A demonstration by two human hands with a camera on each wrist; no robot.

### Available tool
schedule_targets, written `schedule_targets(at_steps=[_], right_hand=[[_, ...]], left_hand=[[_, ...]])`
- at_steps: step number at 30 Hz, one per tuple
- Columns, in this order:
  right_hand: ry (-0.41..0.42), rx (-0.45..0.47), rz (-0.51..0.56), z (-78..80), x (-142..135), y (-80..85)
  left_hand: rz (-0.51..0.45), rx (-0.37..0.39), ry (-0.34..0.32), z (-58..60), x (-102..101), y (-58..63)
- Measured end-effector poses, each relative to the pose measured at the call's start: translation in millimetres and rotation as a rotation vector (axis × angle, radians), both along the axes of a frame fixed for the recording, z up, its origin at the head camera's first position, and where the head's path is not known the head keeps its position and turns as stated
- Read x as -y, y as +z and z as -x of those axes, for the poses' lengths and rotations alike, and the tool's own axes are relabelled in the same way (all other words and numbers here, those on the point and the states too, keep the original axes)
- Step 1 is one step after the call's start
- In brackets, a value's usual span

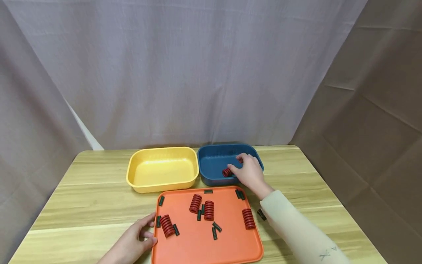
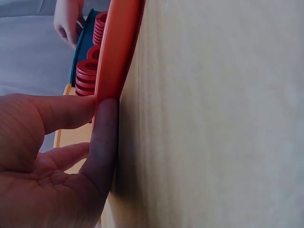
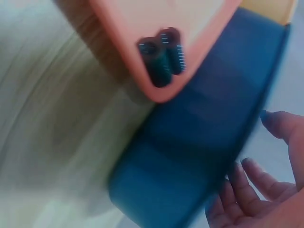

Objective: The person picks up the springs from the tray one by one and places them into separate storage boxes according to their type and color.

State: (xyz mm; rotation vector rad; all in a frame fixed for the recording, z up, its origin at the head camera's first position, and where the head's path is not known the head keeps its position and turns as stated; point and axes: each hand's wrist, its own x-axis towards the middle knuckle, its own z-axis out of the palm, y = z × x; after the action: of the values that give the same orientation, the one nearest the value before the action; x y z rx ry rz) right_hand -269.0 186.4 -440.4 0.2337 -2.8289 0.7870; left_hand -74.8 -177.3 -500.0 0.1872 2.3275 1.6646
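Note:
My left hand (image 1: pixel 133 238) pinches the left rim of the orange tray (image 1: pixel 184 253) between thumb and finger, seen closely in the left wrist view. Red coil springs (image 1: pixel 209 211) and small dark green springs (image 1: pixel 214 233) lie scattered on the tray. My right hand (image 1: pixel 250 171) is over the blue bin (image 1: pixel 211 181), its thumb and fingers spread apart. Beside the thumb, a red spring (image 1: pixel 226 172) lies in the bin; more red shows at the fingertips, partly hidden. In the right wrist view, nothing is visible between the fingers (image 3: pixel 244 194).
A yellow bin (image 1: pixel 163 189) stands left of the blue one, both behind the tray. Dark springs (image 1: pixel 262 214) lie on the wooden table (image 1: pixel 89 205) right of the tray, near the right sleeve (image 1: pixel 296 227). Grey curtain (image 1: pixel 184 73) hangs behind the table.

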Motion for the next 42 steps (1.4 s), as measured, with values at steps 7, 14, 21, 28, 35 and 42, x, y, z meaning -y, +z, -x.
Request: schedule_targets(at_steps=[7, 14, 21, 28, 35, 42], right_hand=[[0.104, -0.001, 0.042, -24.0, -10, 13.3], [0.293, 0.173, 0.256, -41.1, -26, 13.8], [0.373, 0.272, 0.281, -49.7, -44, 3.9], [0.4, 0.258, 0.231, -54.9, -56, -10.5], [0.402, 0.237, 0.133, -55.7, -63, -24.8], [0.381, 0.237, 0.057, -55.2, -61, -30.9]], left_hand=[[0.032, 0.035, 0.008, 2.3, 2, -0.4], [0.021, 0.035, 0.005, 5.0, 0, 0.8], [0.016, 0.026, 0.002, 2.5, -1, -0.5], [0.042, 0.001, 0.015, 0.6, -1, 0.4], [0.051, 0.023, 0.012, 2.3, -1, 2.8], [0.046, 0.029, 0.03, 2.4, -2, 1.5]])
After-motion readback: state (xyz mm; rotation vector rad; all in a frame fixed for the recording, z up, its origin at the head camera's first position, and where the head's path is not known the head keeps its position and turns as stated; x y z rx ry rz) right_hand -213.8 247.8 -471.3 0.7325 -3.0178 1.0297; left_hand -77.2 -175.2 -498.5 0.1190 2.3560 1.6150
